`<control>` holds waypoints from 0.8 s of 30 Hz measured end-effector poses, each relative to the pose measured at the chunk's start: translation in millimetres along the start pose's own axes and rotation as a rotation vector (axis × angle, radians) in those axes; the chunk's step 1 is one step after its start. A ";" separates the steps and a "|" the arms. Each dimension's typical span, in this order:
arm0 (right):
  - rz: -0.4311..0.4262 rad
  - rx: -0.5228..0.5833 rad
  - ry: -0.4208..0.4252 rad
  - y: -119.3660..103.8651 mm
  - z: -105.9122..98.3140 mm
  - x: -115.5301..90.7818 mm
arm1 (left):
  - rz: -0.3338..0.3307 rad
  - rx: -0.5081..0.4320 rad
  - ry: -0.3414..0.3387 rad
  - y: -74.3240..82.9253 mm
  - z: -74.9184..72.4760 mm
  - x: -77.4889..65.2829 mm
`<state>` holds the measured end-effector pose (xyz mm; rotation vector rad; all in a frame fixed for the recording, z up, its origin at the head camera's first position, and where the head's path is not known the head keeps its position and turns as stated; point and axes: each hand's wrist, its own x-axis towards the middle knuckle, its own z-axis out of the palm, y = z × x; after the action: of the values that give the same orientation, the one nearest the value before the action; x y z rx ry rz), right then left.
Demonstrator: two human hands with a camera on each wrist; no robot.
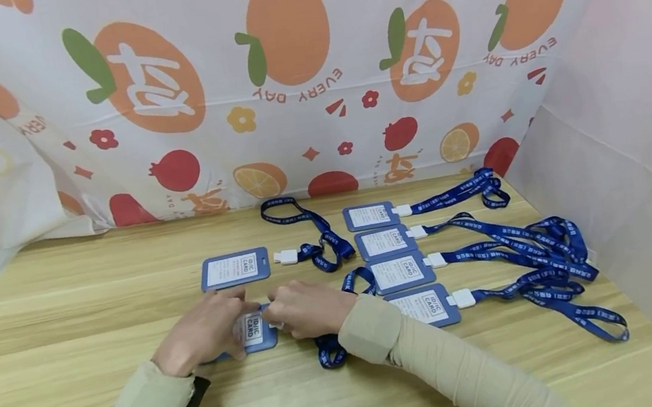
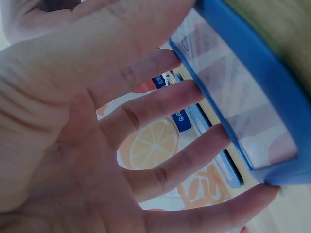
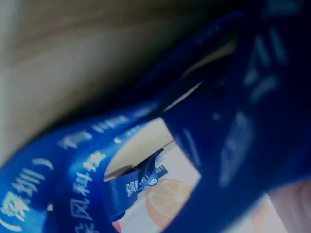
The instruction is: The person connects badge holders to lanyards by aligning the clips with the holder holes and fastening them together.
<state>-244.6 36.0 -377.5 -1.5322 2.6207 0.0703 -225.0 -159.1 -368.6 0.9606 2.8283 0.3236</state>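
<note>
My left hand grips a blue ID card holder by its long edges, thumb on the near side and fingertips along the far one. In the left wrist view, that card holder shows its blue frame and clear window. At its slotted end, my right hand pinches the end of a dark blue lanyard; the fingers hide most of the clip and whether it is hooked in. Loops of this lanyard fill the right wrist view, blurred in part.
Farther back lies another card holder, with a white clip and its lanyard just apart from its slot. On the right, several card holders lie in a column, lanyards stretching rightward. A printed curtain backs the wooden table.
</note>
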 end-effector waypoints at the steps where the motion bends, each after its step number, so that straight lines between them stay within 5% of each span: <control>1: 0.004 0.000 -0.006 -0.5 -0.5 0.4 | -0.003 -0.003 -0.001 -0.1 0.2 -0.5; 24: -0.025 0.055 0.005 5.4 -3.2 -9.4 | -0.002 -0.032 -0.003 0.5 -2.2 -2.4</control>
<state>-244.9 46.6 -373.3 -1.5492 2.5839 -0.0077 -223.2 -160.5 -366.1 0.9515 2.8118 0.3654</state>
